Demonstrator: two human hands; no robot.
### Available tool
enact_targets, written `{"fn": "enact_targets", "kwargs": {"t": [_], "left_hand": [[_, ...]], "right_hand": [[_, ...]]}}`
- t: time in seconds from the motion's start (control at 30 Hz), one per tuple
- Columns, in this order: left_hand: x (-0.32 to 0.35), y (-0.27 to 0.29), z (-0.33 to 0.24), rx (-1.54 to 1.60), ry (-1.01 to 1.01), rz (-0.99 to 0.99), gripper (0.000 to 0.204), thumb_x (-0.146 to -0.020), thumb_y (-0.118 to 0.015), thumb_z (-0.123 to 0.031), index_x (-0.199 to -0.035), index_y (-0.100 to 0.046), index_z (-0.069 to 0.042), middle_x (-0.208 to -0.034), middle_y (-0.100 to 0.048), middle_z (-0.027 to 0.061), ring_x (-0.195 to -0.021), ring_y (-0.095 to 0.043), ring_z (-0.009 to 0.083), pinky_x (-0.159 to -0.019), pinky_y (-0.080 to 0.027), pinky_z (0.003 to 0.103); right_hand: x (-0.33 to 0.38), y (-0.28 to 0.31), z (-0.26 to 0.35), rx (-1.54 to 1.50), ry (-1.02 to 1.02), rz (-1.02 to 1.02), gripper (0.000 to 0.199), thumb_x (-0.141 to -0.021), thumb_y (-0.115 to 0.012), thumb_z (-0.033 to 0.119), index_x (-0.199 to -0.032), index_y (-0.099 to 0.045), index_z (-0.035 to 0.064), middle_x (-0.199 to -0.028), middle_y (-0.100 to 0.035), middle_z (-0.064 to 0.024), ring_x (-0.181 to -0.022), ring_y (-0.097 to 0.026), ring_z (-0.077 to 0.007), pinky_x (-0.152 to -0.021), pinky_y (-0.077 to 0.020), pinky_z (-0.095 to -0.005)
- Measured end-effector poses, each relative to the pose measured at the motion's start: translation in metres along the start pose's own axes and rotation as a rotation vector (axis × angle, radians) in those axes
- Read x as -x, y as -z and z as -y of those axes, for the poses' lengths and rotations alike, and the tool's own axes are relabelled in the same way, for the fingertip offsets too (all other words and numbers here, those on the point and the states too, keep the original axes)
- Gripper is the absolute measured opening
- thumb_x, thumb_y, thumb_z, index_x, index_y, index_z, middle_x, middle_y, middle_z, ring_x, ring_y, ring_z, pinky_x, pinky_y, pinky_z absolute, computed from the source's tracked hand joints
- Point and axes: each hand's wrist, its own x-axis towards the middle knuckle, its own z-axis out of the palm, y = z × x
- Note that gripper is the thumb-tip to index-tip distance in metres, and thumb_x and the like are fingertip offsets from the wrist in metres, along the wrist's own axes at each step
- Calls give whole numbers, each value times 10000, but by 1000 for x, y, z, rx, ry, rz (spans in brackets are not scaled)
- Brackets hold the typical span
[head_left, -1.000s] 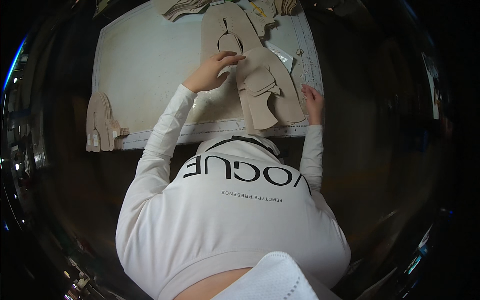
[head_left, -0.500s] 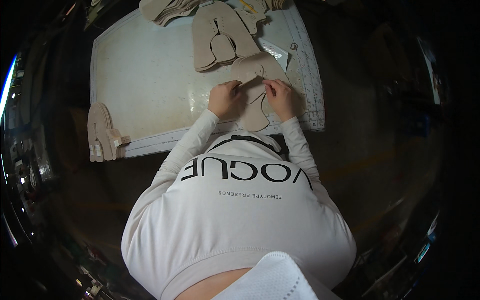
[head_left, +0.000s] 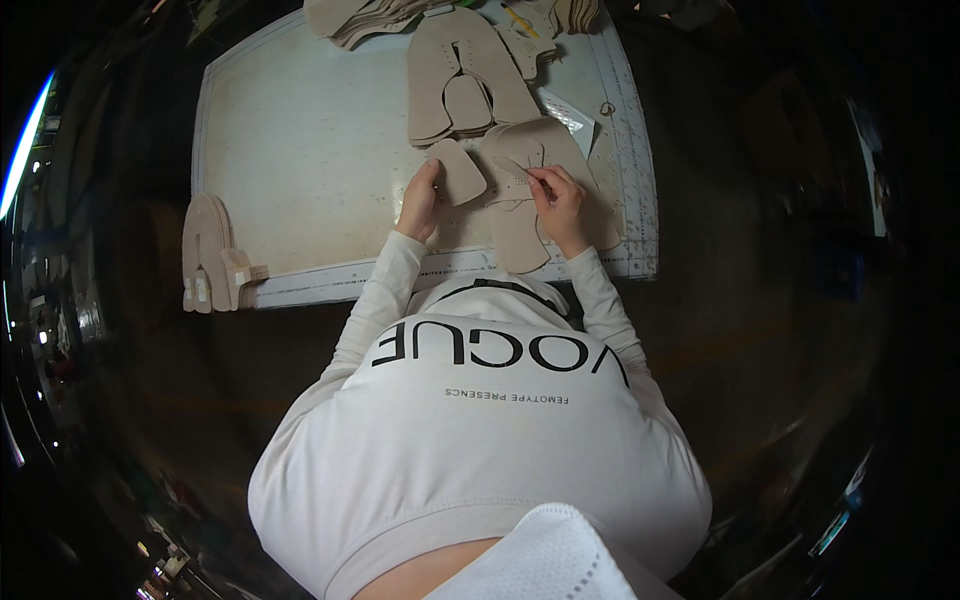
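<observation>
My left hand (head_left: 419,203) grips a small beige cut piece (head_left: 459,172) by its left side, thumb on top. The piece has rounded corners and looks like leather or felt; it is held apart from the larger sheet. My right hand (head_left: 559,203) is closed in a pinch over a large beige cut sheet (head_left: 573,158), at what appears to be the edge of a thin flap. Fingers partly hide this spot. Below it, a tapering beige panel (head_left: 518,243) reaches toward the table's front edge.
A pale worktable (head_left: 300,150) has a ruled border. Beyond my hands lies a stack of U-shaped beige pieces (head_left: 432,95); more beige pieces (head_left: 375,22) lie at the far edge. A smaller stack (head_left: 207,245) sits at the left front corner. A white card (head_left: 572,118) lies at right.
My left hand has moved left and turned, bringing the small beige piece away from the large sheet and flat into view. My right hand stays pinched over the sheet. The whole view has shifted slightly.
</observation>
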Motion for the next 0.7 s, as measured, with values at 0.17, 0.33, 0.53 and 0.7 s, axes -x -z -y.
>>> {"fn": "enact_targets", "kwargs": {"t": [0.17, 0.33, 0.53, 0.7], "left_hand": [[6, -18, 11, -127, 104, 81, 358, -976, -395, -305, -1245, -488, -88, -1137, -559, 39, -1021, -550, 151, -867, -471, 320], [14, -36, 10, -156, 163, 101, 348, -968, -424, -313, -1222, -513, -93, -1111, -571, 33, -980, -558, 139, -804, -485, 301], [18, -42, 10, -201, 100, 183, 339, -942, -493, -230, -1227, -510, -49, -1048, -596, 28, -935, -560, 128, -837, -442, 260], [-14, -38, 0, -342, -68, 164, 288, -908, -554, -199, -1162, -569, -66, -943, -597, -27, -808, -541, 62, -677, -441, 221]], "right_hand": [[-6, -1, 5, -485, -182, 48, 185, -856, -620, 82, -1026, -644, 12, -833, -614, -15, -670, -542, -52, -603, -441, -193], [-5, -10, 5, -300, -212, 94, 261, -856, -613, 58, -1115, -626, 27, -857, -591, 14, -676, -507, -21, -564, -424, -174], [-4, -14, 9, -91, -20, -12, 278, -830, -621, 40, -1106, -642, 57, -850, -561, -16, -655, -541, -70, -555, -451, -197], [-7, -7, 12, -95, -28, -97, 258, -845, -606, 58, -1098, -654, 80, -897, -571, -25, -671, -554, -78, -550, -460, -201]]}}
